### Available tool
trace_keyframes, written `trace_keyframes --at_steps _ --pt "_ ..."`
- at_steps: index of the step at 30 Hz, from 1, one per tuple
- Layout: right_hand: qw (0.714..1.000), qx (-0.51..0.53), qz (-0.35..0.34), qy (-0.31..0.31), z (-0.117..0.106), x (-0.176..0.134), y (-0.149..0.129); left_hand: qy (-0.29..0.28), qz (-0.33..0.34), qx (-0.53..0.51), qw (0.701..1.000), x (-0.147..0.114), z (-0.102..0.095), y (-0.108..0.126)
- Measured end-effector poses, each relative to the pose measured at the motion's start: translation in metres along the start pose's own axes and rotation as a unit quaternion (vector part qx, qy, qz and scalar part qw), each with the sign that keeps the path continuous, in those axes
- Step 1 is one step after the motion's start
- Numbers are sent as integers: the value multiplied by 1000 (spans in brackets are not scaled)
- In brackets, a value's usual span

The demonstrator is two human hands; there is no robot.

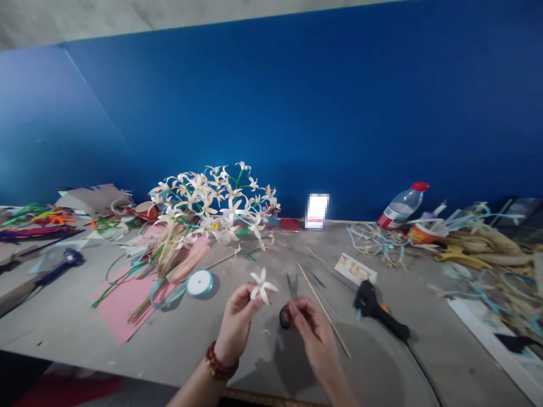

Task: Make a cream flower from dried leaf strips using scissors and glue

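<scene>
A white flower (263, 286) with narrow pointed petals is pinched between the thumb and fingers of my left hand (238, 319), raised over the table. My right hand (313, 328) is closed at the dark handles of a pair of scissors (285, 317). The blades point away from me and stand slightly apart. My right fingers cover part of the handles. Beyond my hands stands a large bunch of similar white flowers (207, 203) on green stems. A roll of light blue ribbon (199, 283) lies left of my left hand.
A thin wooden stick (326, 314) and a black glue gun (377, 311) lie to the right; a blue glue gun (61, 265) is far left. Pink paper (123, 308) lies under dried strips (182, 249). A bottle (403, 206) leans at the back right, before a blue wall (318, 102).
</scene>
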State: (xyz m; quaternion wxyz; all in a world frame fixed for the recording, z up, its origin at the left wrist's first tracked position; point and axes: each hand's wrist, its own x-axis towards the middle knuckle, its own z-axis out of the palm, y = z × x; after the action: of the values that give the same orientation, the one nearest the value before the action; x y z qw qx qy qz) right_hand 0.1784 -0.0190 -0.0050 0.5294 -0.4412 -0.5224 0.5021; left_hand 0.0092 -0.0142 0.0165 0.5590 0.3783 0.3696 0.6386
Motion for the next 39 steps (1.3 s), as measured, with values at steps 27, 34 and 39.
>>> trace_keyframes --at_steps 27,34,39 --pt "992 -71 -24 -102 -35 -10 -3 18 -119 -108 987 -3 47 -18" --pt "852 -506 -46 -128 -33 8 5 69 -94 -55 992 15 7 -11" --pt "809 -577 -13 -107 -10 11 4 64 -95 -45 992 24 -12 1"
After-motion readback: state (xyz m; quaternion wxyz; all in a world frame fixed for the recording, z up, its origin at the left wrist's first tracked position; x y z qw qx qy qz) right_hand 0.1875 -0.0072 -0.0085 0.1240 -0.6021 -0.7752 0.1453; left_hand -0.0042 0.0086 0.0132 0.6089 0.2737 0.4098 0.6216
